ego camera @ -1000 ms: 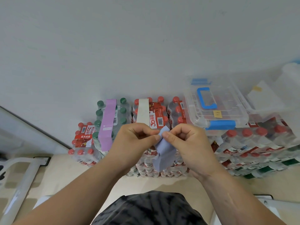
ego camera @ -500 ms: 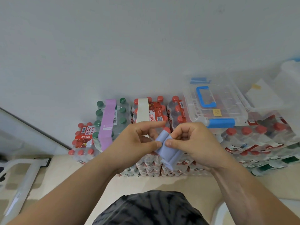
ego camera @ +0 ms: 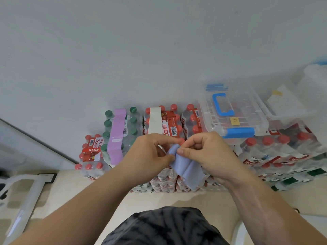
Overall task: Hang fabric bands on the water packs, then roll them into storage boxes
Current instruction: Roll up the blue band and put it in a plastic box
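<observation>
Pinching the blue band by its top edge, the left hand and right hand hold it centre-frame, folds dangling, probably to open it for hanging. At 10 and 12 o'clock a purple band and cream band already drape packs; a box sits at 2 o'clock.

Your left hand and right hand have turned the blue fabric band. It hung straight down between them; now it slants down-right beneath your right palm, its top end bunched at the pinch.
</observation>
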